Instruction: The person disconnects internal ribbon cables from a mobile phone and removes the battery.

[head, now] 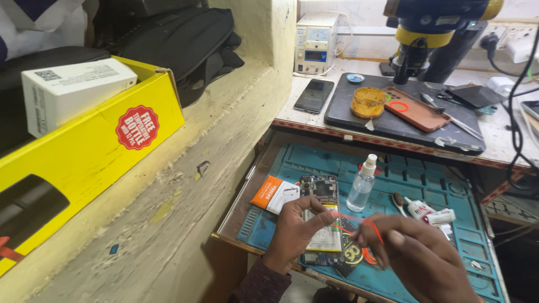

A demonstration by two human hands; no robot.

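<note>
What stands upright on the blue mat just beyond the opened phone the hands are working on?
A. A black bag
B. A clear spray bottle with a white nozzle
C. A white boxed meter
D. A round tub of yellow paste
B: the clear spray bottle stands upright on the blue mat, right behind the opened phone that the left hand steadies.

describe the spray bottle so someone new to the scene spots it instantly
Find the teal work mat in the pull-out tray below the bench. Near its middle, just above the opened phone under the left hand, stands the spray bottle. It is the only upright, clear item there, with a white nozzle.
</note>
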